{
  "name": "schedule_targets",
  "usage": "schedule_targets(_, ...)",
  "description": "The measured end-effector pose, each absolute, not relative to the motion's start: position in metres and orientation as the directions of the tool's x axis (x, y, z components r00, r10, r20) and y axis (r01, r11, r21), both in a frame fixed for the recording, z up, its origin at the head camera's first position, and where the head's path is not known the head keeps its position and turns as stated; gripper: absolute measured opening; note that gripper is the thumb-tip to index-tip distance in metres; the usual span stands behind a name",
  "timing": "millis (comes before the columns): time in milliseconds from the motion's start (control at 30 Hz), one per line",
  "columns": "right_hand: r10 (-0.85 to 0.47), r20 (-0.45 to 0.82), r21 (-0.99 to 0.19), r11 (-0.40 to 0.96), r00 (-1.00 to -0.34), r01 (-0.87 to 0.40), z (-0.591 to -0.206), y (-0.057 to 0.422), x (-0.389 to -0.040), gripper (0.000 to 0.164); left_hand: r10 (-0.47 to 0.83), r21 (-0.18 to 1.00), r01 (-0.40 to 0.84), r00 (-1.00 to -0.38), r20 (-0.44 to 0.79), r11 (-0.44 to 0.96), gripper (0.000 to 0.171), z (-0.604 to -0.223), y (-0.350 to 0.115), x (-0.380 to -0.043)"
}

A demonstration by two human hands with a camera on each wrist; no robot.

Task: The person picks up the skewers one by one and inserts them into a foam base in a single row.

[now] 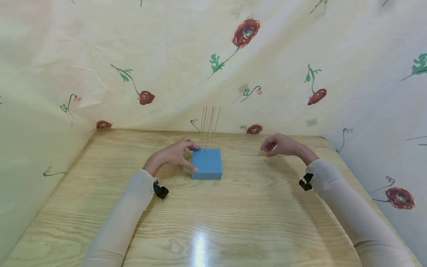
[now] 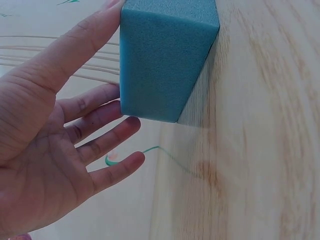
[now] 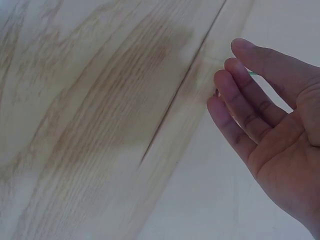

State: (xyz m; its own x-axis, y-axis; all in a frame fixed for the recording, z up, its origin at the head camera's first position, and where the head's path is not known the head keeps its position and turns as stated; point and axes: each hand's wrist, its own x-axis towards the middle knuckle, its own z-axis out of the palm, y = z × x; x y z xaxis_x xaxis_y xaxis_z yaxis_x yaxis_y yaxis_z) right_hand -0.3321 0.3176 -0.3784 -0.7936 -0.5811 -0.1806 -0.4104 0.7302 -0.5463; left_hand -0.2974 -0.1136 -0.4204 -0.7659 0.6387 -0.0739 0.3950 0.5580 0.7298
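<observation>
A blue foam block sits on the wooden table, and several thin sticks stand upright along its far edge, slightly fanned out. My left hand holds the block at its left side, thumb on the near corner and fingers at the far corner. Its ring and little fingers extend free of the foam in the left wrist view. To the right, another thin stick lies flat on the wood. Just above it hovers my right hand, fingers loosely bent with nothing between thumb and fingertips.
The wooden table extends toward me, with a bright light reflection near its front. Cream cloth printed with red flowers hangs behind the table and along both sides. A black strap sits on each wrist.
</observation>
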Motion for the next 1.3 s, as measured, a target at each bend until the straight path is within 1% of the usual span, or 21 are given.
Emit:
schedule_targets(333,-0.573,-0.206,-0.539,0.743,-0.793,-0.397,-0.391,0.327,-0.349,0.021,0.636,0.729,0.395,-0.768,-0.07,0.558,0.078,-0.421,-0.115,-0.298)
schedule_targets(567,-0.532,-0.262,-0.55,0.768,-0.805,-0.328,-0.396,0.331,-0.358,0.022,0.635,0.731,0.396,-0.77,-0.065,0.555,0.077,-0.419,-0.115,-0.298)
schedule_targets(733,-0.514,-0.287,-0.542,0.783,-0.808,-0.305,-0.401,0.332,-0.36,0.022,0.64,0.731,0.401,-0.766,-0.062,0.552,0.078,-0.418,-0.115,-0.296)
schedule_targets(1100,-0.471,-0.266,-0.525,0.802,-0.841,-0.283,-0.407,0.335,-0.363,0.015,0.649,0.726,0.42,-0.759,-0.047,0.545,0.078,-0.423,-0.114,-0.299)
schedule_targets(1300,-0.469,-0.252,-0.54,0.794,-0.847,-0.279,-0.405,0.336,-0.362,0.017,0.646,0.723,0.417,-0.762,-0.052,0.55,0.078,-0.422,-0.113,-0.299)
